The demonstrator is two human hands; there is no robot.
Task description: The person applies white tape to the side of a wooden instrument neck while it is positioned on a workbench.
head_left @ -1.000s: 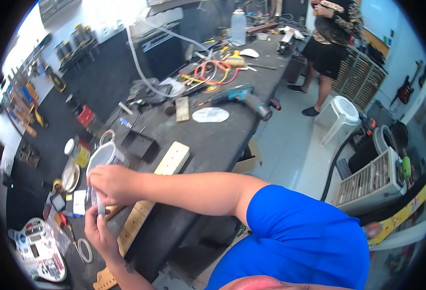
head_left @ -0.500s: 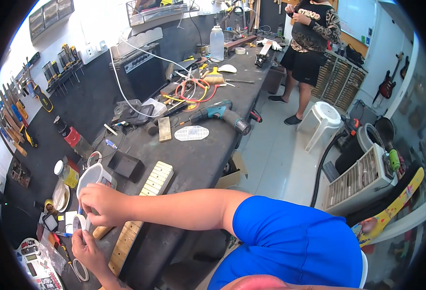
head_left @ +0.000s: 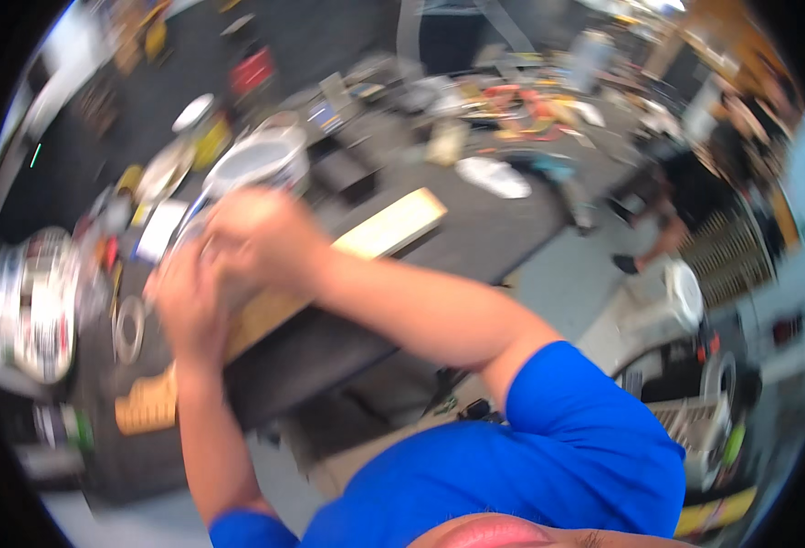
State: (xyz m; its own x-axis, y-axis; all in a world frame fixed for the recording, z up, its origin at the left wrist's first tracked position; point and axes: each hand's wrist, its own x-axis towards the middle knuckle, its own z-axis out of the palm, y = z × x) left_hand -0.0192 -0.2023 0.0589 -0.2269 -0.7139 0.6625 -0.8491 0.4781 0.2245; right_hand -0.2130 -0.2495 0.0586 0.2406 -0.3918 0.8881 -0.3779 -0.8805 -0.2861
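Motion blurs the whole view. My left hand (head_left: pixel 188 288) and my right hand (head_left: pixel 261 233) meet over the bench, fingers curled in. A pale curved edge by my left fingers fits the roll of tape (head_left: pixel 192 225) seen there earlier, though it is mostly hidden. My right fingers are closed; what they pinch is too smeared to make out. Beneath my forearms a guitar neck (head_left: pixel 391 225) lies aslant, its headstock (head_left: pixel 147 402) at the near left. Just beyond my right hand stands a white tub (head_left: pixel 261 164).
A loose pale ring (head_left: pixel 129 329) lies left of the neck. Beyond are a black box (head_left: pixel 346 172), a yellow-labelled jar (head_left: pixel 203 128), a white oval plate (head_left: pixel 494 177) and a drill (head_left: pixel 557 183). Another person (head_left: pixel 708 187) stands past the bench, near a white stool (head_left: pixel 681 297).
The view has swung left, so the bench things appear farther right. My hands have come closer together, and the tape roll between them is now largely covered. More of the neck's headstock shows.
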